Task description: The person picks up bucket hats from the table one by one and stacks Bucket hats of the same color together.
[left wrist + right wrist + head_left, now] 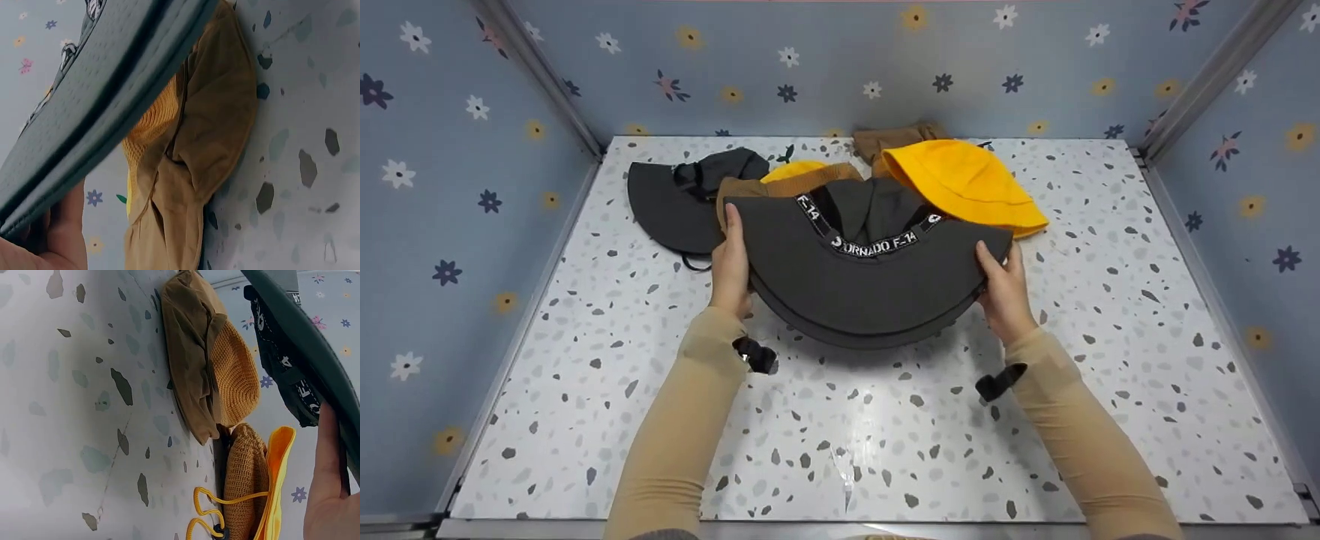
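Note:
A dark grey wide-brimmed hat (pixel 870 292) with a black "TORNADO F-14" band is held up over the table between both hands. Its brim spreads toward the camera, and a second dark brim edge shows under it. My left hand (pixel 731 262) pinches the brim's left end, thumb on top. At the right end, my right hand (pixel 1006 289) grips the brim between thumb and fingers, several of them hidden beneath. In the left wrist view, the layered brim edge (pixel 107 118) crosses above a brown fabric hat (pixel 219 107). The right wrist view shows the lettered band near my fingers (pixel 326 450).
Another dark grey hat (pixel 671 202) lies at the back left. A yellow bucket hat (pixel 967 184) sits at the back right, beside brown cloth (pixel 896 139). Mustard knit hats (pixel 233 377) and a yellow cord (pixel 211 500) lie behind the held hat. Flowered walls (pixel 840 67) enclose the speckled table (pixel 847 427).

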`<state>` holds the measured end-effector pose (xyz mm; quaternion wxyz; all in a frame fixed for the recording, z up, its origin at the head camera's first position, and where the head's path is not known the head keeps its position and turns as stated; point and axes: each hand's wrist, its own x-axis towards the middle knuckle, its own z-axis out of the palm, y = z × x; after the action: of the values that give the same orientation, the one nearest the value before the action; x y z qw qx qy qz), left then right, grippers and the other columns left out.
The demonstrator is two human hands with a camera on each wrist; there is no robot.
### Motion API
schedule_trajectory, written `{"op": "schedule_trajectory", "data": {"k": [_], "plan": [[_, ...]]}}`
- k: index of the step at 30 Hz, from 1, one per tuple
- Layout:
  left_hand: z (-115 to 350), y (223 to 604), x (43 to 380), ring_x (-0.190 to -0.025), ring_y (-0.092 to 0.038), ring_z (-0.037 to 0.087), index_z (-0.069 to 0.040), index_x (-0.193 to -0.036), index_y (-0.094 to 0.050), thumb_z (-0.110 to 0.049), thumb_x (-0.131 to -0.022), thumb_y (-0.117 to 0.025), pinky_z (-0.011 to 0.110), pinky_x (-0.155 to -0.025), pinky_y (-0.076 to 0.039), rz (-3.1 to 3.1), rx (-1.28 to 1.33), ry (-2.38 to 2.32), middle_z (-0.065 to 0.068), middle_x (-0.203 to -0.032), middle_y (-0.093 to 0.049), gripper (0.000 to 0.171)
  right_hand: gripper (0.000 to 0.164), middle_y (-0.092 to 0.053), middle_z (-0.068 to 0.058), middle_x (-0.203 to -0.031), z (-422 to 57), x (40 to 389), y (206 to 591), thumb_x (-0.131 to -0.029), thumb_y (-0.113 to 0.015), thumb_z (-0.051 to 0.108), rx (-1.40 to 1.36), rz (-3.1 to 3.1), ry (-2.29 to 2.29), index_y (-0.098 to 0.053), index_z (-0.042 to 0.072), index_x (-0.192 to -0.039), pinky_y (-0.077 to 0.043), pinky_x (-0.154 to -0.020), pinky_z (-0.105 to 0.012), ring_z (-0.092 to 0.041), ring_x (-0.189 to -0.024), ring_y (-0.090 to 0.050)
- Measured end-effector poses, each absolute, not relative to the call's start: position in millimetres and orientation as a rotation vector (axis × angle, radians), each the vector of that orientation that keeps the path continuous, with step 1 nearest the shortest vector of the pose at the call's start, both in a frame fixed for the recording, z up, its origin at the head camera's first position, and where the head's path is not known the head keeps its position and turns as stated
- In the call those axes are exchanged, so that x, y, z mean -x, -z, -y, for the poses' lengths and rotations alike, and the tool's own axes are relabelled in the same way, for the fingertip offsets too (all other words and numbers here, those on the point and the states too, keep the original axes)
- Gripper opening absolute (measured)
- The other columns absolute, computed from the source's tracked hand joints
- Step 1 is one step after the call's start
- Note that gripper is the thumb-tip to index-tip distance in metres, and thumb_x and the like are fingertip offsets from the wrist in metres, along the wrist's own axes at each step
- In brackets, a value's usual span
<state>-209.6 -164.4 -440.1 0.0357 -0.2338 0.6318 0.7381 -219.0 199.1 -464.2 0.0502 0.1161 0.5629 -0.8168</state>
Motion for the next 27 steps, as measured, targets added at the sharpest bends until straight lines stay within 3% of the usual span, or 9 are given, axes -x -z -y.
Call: {"op": "schedule_trajectory", "data": {"k": [2,4,7,10,13,17,22,25,27], "plan": [[168.9,440.6,209.0,-0.135,-0.047,0.023,-0.016,-0.152,-0.038,-0.08,-0.088,-0.038,0.038,-0.115,-0.038,-1.924,0.741,-2.266,0.004,-0.153,-0.041,0.091,0.05,-0.063,0.001,-0.105,-197.4,217.6,464.9,-0.101,-0.055,0.032,-0.353,-1.734,2.477,-0.032,0.026,-0.145,-0.057,-0.069,-0.026,-0.011,-0.081,-0.067],[173.2,442.6,208.7,-0.117,-0.058,0.02,-0.013,-0.133,-0.054,-0.076,-0.09,-0.039,0.033,-0.104,-0.047,-1.905,0.753,-2.277,0.005,-0.137,-0.053,0.078,0.045,-0.065,0.002,-0.1,-195.6,216.4,465.8,-0.102,-0.054,0.031,-0.36,-1.735,2.476,-0.035,0.026,-0.142,-0.056,-0.068,-0.025,-0.01,-0.078,-0.067],[177.2,443.0,205.9,-0.093,-0.062,0.014,-0.01,-0.107,-0.057,-0.066,-0.096,-0.04,0.028,-0.089,-0.052,-1.882,0.756,-2.307,0.003,-0.111,-0.06,0.06,0.048,-0.065,0.003,-0.105,-194.0,215.0,467.5,-0.102,-0.055,0.028,-0.356,-1.719,2.468,-0.034,0.027,-0.146,-0.056,-0.071,-0.026,-0.01,-0.082,-0.067],[182.0,446.3,204.5,-0.101,-0.062,0.016,-0.01,-0.119,-0.056,-0.059,-0.1,-0.039,0.028,-0.093,-0.051,-1.905,0.763,-2.302,0.006,-0.119,-0.059,0.056,0.047,-0.064,0.001,-0.112,-192.2,213.4,468.9,-0.102,-0.056,0.024,-0.34,-1.729,2.437,-0.036,0.025,-0.144,-0.057,-0.075,-0.027,-0.011,-0.087,-0.067],[187.4,452.1,204.1,-0.116,-0.053,0.019,-0.012,-0.13,-0.048,-0.06,-0.099,-0.04,0.03,-0.102,-0.045,-1.969,0.802,-2.27,0.006,-0.131,-0.05,0.057,0.037,-0.064,0.001,-0.112,-189.3,211.4,470.5,-0.101,-0.057,0.021,-0.319,-1.737,2.409,-0.042,0.023,-0.134,-0.057,-0.077,-0.028,-0.012,-0.09,-0.067],[194.3,453.8,200.9,-0.11,-0.052,0.018,-0.014,-0.122,-0.048,-0.064,-0.096,-0.043,0.032,-0.1,-0.045,-1.994,0.877,-2.253,0.003,-0.123,-0.049,0.057,0.025,-0.067,0.001,-0.099,-183.8,208.3,473.4,-0.1,-0.058,0.015,-0.279,-1.73,2.401,-0.046,0.02,-0.121,-0.057,-0.076,-0.027,-0.013,-0.085,-0.067],[203.8,455.3,198.4,-0.126,-0.049,0.021,-0.013,-0.133,-0.05,-0.07,-0.093,-0.044,0.033,-0.111,-0.04,-2.033,0.928,-2.224,0.008,-0.141,-0.047,0.071,0.021,-0.07,0.001,-0.093,-177.2,205.0,477.1,-0.1,-0.058,0.011,-0.242,-1.725,2.397,-0.047,0.016,-0.117,-0.057,-0.074,-0.027,-0.013,-0.081,-0.068],[209.7,457.4,197.3,-0.122,-0.049,0.02,-0.014,-0.119,-0.055,-0.071,-0.092,-0.044,0.031,-0.11,-0.038,-2.089,0.984,-2.189,0.006,-0.134,-0.051,0.064,0.021,-0.07,0.001,-0.092,-173.3,202.9,479.7,-0.099,-0.057,0.008,-0.239,-1.711,2.395,-0.047,0.015,-0.116,-0.057,-0.072,-0.027,-0.012,-0.08,-0.068],[213.2,459.2,196.6,-0.108,-0.051,0.018,-0.014,-0.101,-0.053,-0.069,-0.093,-0.047,0.029,-0.101,-0.041,-2.11,1.025,-2.198,0.004,-0.116,-0.053,0.056,0.022,-0.07,0.001,-0.092,-171.0,201.2,481.9,-0.099,-0.057,0.006,-0.228,-1.7,2.388,-0.046,0.015,-0.115,-0.057,-0.071,-0.028,-0.013,-0.079,-0.068]]}}
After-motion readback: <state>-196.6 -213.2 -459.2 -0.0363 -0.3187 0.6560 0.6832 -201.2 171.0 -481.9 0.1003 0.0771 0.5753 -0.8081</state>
